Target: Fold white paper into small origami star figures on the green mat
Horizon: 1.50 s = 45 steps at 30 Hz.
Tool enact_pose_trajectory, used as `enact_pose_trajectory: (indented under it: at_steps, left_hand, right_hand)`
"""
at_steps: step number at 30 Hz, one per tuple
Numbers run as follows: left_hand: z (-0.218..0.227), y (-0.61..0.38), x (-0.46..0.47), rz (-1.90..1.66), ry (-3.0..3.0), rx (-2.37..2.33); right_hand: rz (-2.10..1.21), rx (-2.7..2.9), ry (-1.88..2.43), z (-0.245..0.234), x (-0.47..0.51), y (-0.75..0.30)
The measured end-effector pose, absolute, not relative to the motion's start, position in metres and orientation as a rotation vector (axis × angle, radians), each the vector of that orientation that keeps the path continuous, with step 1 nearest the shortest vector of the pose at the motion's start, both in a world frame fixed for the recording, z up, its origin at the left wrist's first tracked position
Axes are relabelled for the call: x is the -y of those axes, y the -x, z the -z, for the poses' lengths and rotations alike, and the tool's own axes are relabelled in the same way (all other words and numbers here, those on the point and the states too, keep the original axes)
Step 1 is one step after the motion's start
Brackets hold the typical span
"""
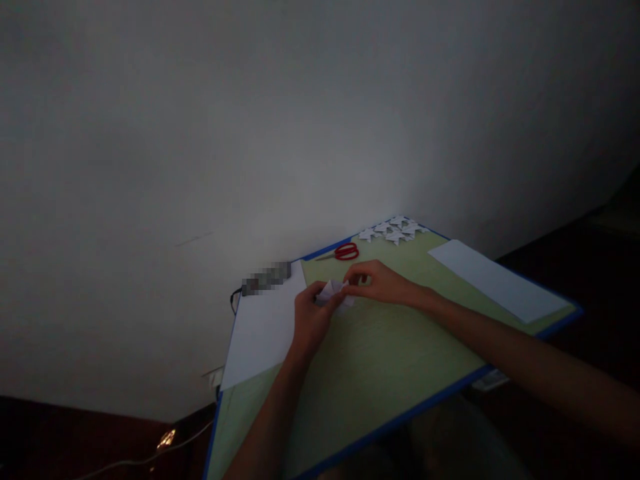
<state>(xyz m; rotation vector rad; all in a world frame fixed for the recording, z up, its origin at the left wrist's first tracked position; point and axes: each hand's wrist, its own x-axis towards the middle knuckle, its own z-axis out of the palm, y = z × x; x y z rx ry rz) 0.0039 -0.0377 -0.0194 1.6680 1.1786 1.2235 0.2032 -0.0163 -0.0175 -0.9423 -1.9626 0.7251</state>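
A small piece of folded white paper (332, 291) is held between both hands above the middle of the table. My left hand (311, 315) grips its left side, with the thumb along the near face. On the other side, my right hand (376, 281) pinches a corner of the paper between thumb and fingertips. Parts of the folds are hidden behind the fingers. Just beyond the hands lie scissors (346, 251) with red handles, their blades pointing left.
Several folded white paper shapes (396, 236) lie at the table's far corner. White paper sheets rest at the left (265, 327) and right (493, 277). A pixelated object (267, 278) sits by the wall. The green tabletop (395, 360) has a blue edge.
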Motion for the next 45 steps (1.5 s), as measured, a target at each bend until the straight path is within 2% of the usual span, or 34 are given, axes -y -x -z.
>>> enact_pose_trajectory:
  at_steps: [12,28,45]
  left_hand:
    - [0.0121,-0.0041,0.0409,-1.141,-1.804,-1.211]
    - [0.014,-0.0015,0.036,-1.152,-1.676,-1.156]
    - [0.0144,-0.0021,0.0363,-1.141,-1.653,-1.163]
  right_hand:
    - [-0.3,2.261,0.875,0.0124,0.0201,-0.2057]
    - [-0.331,2.189,0.763,0.0149,0.019,-0.2106]
    - [-0.467,2.251,0.842,0.0121,0.019,-0.2102]
